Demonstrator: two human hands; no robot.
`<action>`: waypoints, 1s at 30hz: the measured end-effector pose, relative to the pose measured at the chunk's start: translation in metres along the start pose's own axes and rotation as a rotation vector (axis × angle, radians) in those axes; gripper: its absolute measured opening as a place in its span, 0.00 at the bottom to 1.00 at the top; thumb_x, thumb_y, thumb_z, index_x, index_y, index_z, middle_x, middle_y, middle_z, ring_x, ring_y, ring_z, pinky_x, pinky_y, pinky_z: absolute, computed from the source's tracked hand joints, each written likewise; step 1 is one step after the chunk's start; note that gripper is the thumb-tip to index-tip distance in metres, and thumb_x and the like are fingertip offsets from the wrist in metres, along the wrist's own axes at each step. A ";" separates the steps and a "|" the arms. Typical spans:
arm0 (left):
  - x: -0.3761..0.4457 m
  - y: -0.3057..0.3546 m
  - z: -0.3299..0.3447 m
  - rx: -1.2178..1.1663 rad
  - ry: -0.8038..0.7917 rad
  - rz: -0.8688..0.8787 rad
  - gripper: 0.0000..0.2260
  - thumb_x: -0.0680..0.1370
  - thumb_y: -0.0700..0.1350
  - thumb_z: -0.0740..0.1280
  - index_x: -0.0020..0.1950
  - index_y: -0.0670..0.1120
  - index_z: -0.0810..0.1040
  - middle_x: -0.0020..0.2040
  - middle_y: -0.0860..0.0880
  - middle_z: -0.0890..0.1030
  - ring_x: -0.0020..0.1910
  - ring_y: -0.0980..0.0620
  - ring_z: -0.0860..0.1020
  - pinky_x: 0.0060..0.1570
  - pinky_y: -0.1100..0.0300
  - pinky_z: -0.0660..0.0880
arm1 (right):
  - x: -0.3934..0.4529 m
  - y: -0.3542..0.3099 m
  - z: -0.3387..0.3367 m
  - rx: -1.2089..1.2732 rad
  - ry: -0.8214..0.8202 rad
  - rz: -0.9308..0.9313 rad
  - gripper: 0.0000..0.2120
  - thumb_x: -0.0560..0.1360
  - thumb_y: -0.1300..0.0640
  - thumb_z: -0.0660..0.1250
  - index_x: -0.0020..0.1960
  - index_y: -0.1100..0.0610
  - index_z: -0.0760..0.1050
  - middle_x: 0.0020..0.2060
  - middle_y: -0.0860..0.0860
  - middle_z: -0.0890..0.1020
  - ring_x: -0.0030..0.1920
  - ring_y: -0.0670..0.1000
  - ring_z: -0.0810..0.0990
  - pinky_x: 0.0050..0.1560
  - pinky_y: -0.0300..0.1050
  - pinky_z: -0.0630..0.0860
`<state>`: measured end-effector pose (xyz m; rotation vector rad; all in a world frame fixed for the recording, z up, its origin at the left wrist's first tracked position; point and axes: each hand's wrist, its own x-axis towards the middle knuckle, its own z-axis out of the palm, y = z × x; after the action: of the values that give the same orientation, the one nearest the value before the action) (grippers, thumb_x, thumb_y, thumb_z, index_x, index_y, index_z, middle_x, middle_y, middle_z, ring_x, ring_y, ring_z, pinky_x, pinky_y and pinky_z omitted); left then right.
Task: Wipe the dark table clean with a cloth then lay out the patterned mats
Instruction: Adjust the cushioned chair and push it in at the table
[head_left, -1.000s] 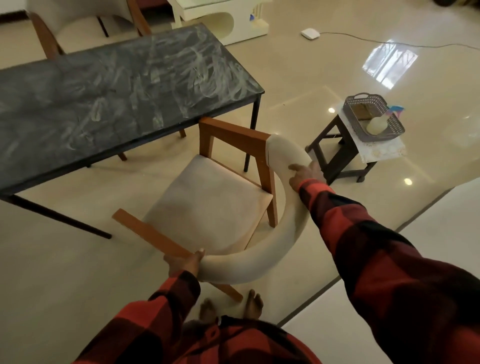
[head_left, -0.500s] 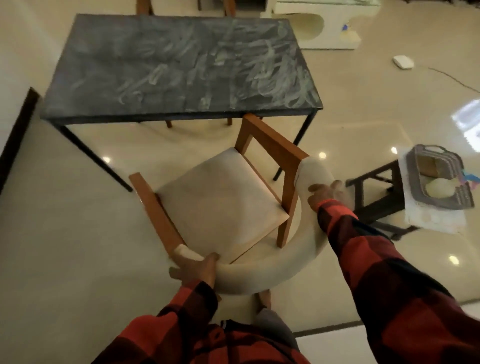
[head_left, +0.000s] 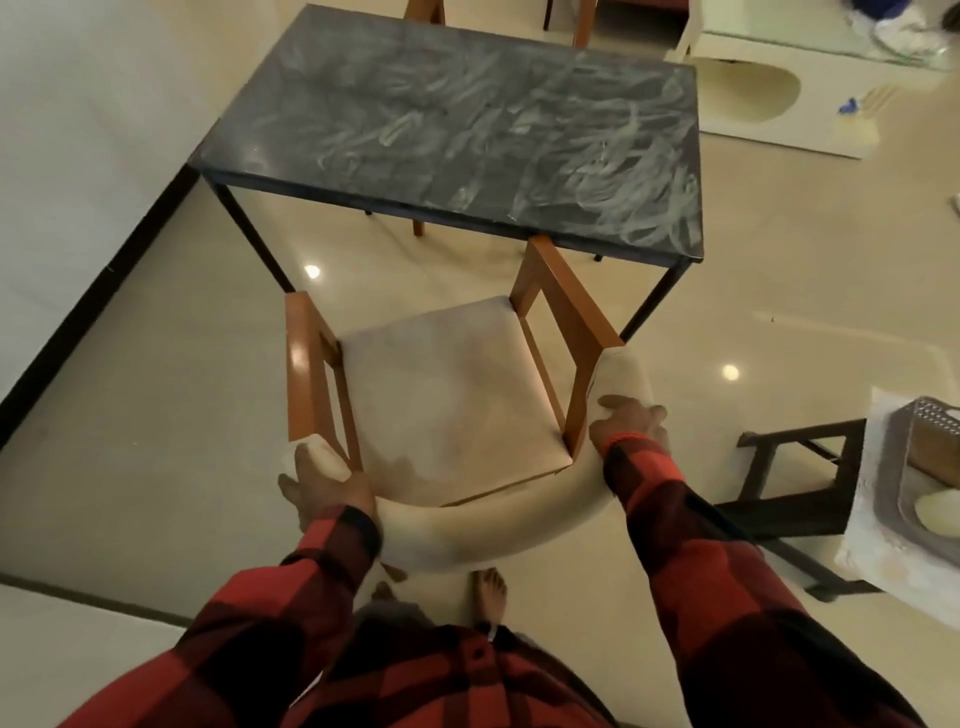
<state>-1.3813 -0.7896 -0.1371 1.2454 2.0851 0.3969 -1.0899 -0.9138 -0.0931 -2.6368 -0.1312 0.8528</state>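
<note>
The chair (head_left: 447, 405) now faces the dark bench (head_left: 467, 135) almost square on, where half a second ago it stood turned to the right, and a second ago it was turned further still with the bench off to the upper left. Its right armrest tip now sits just at the bench's near edge, under the near right corner; the seat itself is still short of the bench.

The left hand (head_left: 322, 488) holds the left end of the chair's padded, curved backrest, fingers wrapped over the pale cushion where it meets the wooden arm, so that grip is closed around the backrest. The right hand (head_left: 628, 426) lies over the right end of the same backrest, its fingers curled down round the padding, a closed grip too. Both hands keep the places they had on the backrest in the earlier views. Both sleeves are red and black check.

The bench top is covered in pale, swirling smears across most of its surface, heaviest toward the right end.

At the right edge of view, a dark stool (head_left: 800, 493) carries a pale patterned mat (head_left: 872, 545) with a grey basket (head_left: 930, 467) on top; it has slid nearer the frame edge than before. Two bare feet show beneath the backrest on the glossy tiled floor (head_left: 156, 415).
</note>
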 end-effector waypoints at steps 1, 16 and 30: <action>0.003 -0.001 0.000 0.006 0.007 0.030 0.28 0.74 0.38 0.68 0.74 0.48 0.66 0.73 0.39 0.68 0.67 0.35 0.70 0.66 0.42 0.70 | -0.001 0.001 0.002 -0.003 0.009 -0.012 0.20 0.74 0.58 0.69 0.65 0.45 0.77 0.61 0.54 0.66 0.57 0.64 0.75 0.65 0.64 0.74; 0.043 0.019 -0.027 -0.031 0.040 0.040 0.22 0.73 0.32 0.68 0.64 0.50 0.77 0.64 0.43 0.76 0.64 0.37 0.75 0.66 0.42 0.72 | -0.021 -0.014 0.022 -0.064 -0.010 -0.079 0.23 0.73 0.55 0.73 0.67 0.47 0.75 0.60 0.55 0.66 0.52 0.61 0.77 0.59 0.61 0.79; 0.157 0.051 -0.050 0.086 -0.043 0.173 0.09 0.74 0.35 0.71 0.43 0.50 0.81 0.54 0.48 0.71 0.55 0.42 0.76 0.59 0.47 0.74 | -0.060 -0.069 0.072 -0.068 0.097 0.025 0.19 0.70 0.53 0.74 0.61 0.49 0.79 0.50 0.52 0.66 0.44 0.57 0.71 0.56 0.56 0.78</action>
<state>-1.4320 -0.6253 -0.1331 1.4784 1.9835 0.3575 -1.1789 -0.8393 -0.0883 -2.7430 -0.1046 0.7383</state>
